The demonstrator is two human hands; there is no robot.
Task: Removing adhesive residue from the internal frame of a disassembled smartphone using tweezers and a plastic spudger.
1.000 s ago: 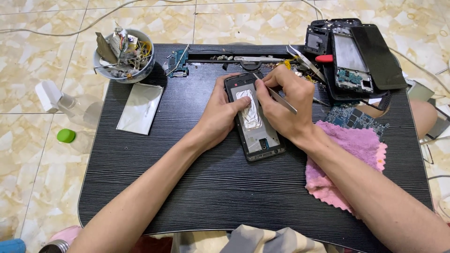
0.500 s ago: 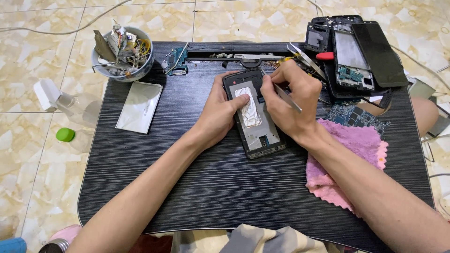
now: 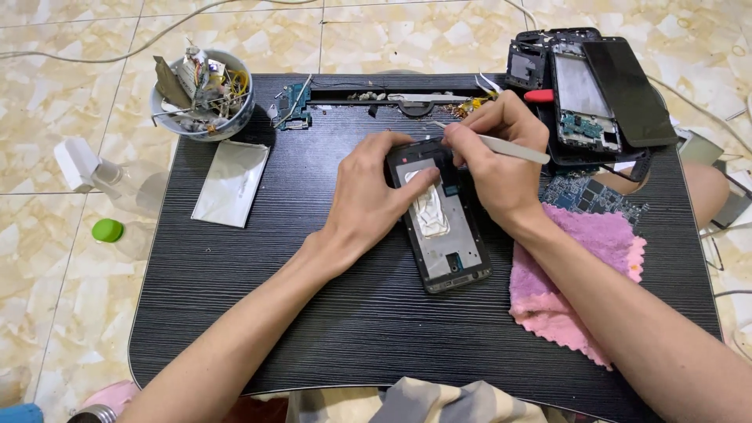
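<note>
- Opened phone (image 3: 448, 235): lies back-up at the centre of the frame on the dark surface (image 3: 235, 313), its inner frame exposed.
- Left hand (image 3: 376, 196): rests flat on the phone's left edge, fingers loosely spread, thumb pressing the silvery foil patch (image 3: 432, 213).
- Right hand (image 3: 497, 160): pinches metal tweezers (image 3: 501, 146), tips at the phone's upper end.
- Pink cloth (image 3: 576, 282): right of centre, under the right forearm.
- Bowl of parts (image 3: 202, 94): upper left.
- Dismantled phones (image 3: 587, 94): upper right.
- Silver pouch (image 3: 231, 182): left of the phone, well apart.
</note>
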